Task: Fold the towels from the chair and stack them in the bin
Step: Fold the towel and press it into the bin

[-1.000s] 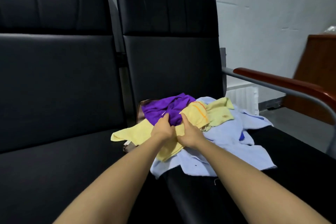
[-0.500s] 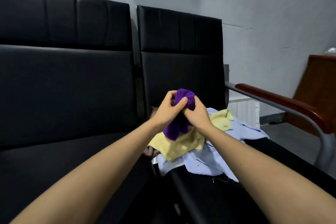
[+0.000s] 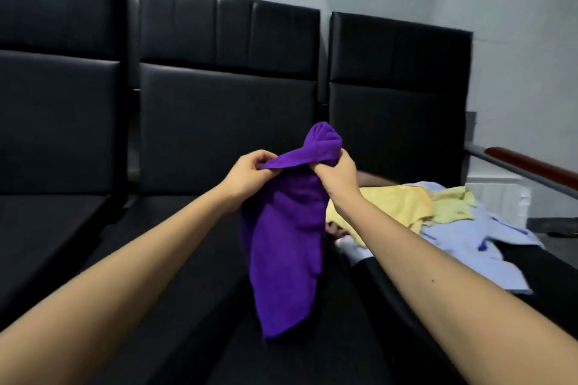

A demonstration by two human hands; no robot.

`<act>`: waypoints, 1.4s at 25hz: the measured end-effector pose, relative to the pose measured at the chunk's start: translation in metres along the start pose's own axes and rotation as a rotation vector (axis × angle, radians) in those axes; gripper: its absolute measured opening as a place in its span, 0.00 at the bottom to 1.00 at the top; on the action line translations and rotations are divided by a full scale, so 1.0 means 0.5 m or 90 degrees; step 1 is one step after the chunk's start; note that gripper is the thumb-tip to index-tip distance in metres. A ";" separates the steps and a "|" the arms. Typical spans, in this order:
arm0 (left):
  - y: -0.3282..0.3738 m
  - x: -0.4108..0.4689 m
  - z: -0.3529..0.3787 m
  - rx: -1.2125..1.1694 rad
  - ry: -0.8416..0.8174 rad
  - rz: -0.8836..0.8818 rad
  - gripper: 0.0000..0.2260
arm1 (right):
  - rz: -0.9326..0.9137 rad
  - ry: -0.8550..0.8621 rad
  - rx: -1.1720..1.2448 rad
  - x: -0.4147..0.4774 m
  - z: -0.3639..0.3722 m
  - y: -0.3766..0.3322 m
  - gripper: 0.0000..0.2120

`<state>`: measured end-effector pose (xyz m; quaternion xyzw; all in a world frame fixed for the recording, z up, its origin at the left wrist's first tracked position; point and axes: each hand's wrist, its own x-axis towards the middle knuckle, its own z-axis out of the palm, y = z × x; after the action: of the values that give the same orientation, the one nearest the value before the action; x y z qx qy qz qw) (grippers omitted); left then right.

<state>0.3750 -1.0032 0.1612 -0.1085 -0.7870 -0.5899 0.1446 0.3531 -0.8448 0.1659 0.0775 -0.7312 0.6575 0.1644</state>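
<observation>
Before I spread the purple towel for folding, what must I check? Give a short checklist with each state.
1. Pinch of left hand on purple towel edge: ok.
2. Grip of right hand on it: ok.
3. Opened flat: not ok, bunched above right hand.
4. Lifted off yellow towel: ok.
5. Lower end off the seat: cannot tell.
6. Reach to bin: cannot tell, not in view.

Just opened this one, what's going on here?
A person is holding a purple towel up over a row of black chairs. The left hand pinches an edge and the right hand grips the bunched top, so the rest hangs loose, not yet folded. To the right, yellow towels and pale blue cloths lie in a heap on a seat. No bin is in view.
</observation>
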 end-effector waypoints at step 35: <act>-0.135 -0.093 -0.256 -0.177 0.325 -0.080 0.28 | -0.201 0.012 -0.278 -0.054 0.173 0.041 0.20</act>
<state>0.4081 -1.1449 0.1179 0.0732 -0.6418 -0.7082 0.2850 0.3594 -0.9304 0.1305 0.1470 -0.8328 0.4513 0.2848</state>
